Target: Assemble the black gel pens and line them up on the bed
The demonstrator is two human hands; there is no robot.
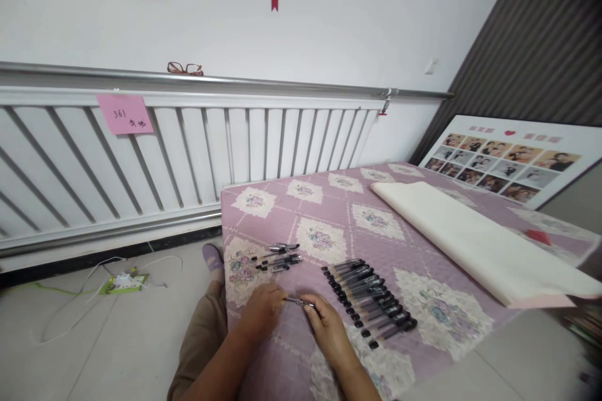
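Between my two hands a slim pen (295,301) lies roughly level, just above the flowered cloth. My left hand (266,308) is closed round one end of it. The fingers of my right hand (322,319) pinch the other end, where a dark tip shows. Right of my hands, a slanting row of several black-capped pens (369,297) lies side by side on the cloth. Beyond my left hand is a small loose group of pens (279,258), some of them overlapping.
A purple patterned cloth (324,207) covers the table. A large cream sheet (451,238) lies on its right side, before a framed photo board (508,160). Behind stands a white radiator (263,144) with glasses (185,68) on its pipe. A power strip (125,283) with cables lies on the floor.
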